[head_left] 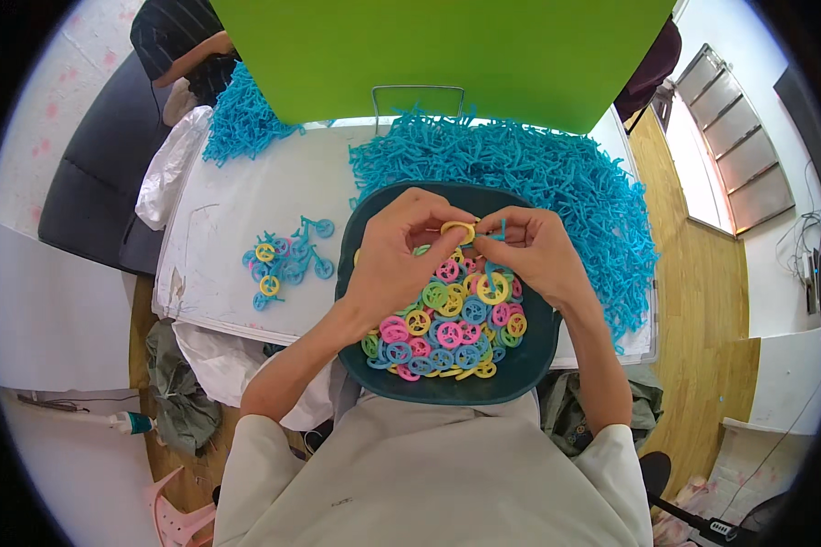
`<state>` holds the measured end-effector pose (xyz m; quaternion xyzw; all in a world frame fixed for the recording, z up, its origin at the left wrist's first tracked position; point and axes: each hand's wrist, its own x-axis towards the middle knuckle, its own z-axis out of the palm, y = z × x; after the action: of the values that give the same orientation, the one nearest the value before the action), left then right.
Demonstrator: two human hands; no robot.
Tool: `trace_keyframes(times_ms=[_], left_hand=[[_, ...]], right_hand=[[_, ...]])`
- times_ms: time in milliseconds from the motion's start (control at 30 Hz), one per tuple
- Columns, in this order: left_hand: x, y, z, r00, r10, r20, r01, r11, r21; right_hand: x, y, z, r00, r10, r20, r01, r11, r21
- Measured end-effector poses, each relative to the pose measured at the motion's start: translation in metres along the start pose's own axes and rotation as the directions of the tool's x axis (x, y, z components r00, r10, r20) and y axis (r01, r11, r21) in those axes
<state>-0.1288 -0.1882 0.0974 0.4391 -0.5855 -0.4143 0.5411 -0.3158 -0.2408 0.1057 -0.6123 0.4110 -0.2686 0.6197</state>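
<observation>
Over a dark green basin (538,351) my two hands meet. My left hand (394,260) pinches a small yellow toy wheel (457,228) between thumb and fingers. In my right hand (540,253) is a blue plastic toy bicycle frame (494,235), gripped by the fingertips; the wheel lies close against it, and whether they are joined is hidden. A larger-looking yellow wheel (493,289) sits just below my right fingers, seemingly on the frame's lower end. Loose spoked wheels (449,335) in pink, blue, yellow and green fill the basin.
A big heap of blue frames (520,155) covers the table (219,201) behind and right of the basin. Several wheeled toy bicycles (287,260) lie at left. A green panel (447,55) stands behind; another person (187,50) sits far left near a smaller heap (242,123).
</observation>
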Motion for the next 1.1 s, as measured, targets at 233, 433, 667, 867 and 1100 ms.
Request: trace_keyframes(times_ms=[233, 433, 667, 867, 1100], left_hand=[[-0.002, 0.002, 0.002, 1.0, -0.014, -0.014, 0.014, 0.999, 0.031], [-0.002, 0.002, -0.001, 0.989, -0.149, 0.009, 0.148, 0.979, -0.136], [-0.003, 0.005, -0.005, 0.972, -0.231, 0.05, 0.236, 0.954, -0.184], [-0.004, 0.004, -0.009, 0.956, -0.282, 0.082, 0.294, 0.922, -0.251], [-0.005, 0.005, -0.007, 0.974, -0.225, 0.031, 0.227, 0.966, -0.127]], right_hand=[[0.004, -0.002, -0.003, 0.995, 0.032, 0.09, -0.041, 0.995, 0.096], [0.001, -0.005, 0.0, 0.997, 0.048, 0.064, -0.046, 0.999, -0.027], [0.003, -0.007, 0.0, 0.984, 0.081, 0.162, -0.095, 0.992, 0.082], [0.004, -0.01, 0.006, 0.984, 0.013, 0.178, -0.023, 0.998, 0.054], [0.012, 0.006, 0.003, 0.97, 0.079, 0.229, -0.117, 0.981, 0.157]])
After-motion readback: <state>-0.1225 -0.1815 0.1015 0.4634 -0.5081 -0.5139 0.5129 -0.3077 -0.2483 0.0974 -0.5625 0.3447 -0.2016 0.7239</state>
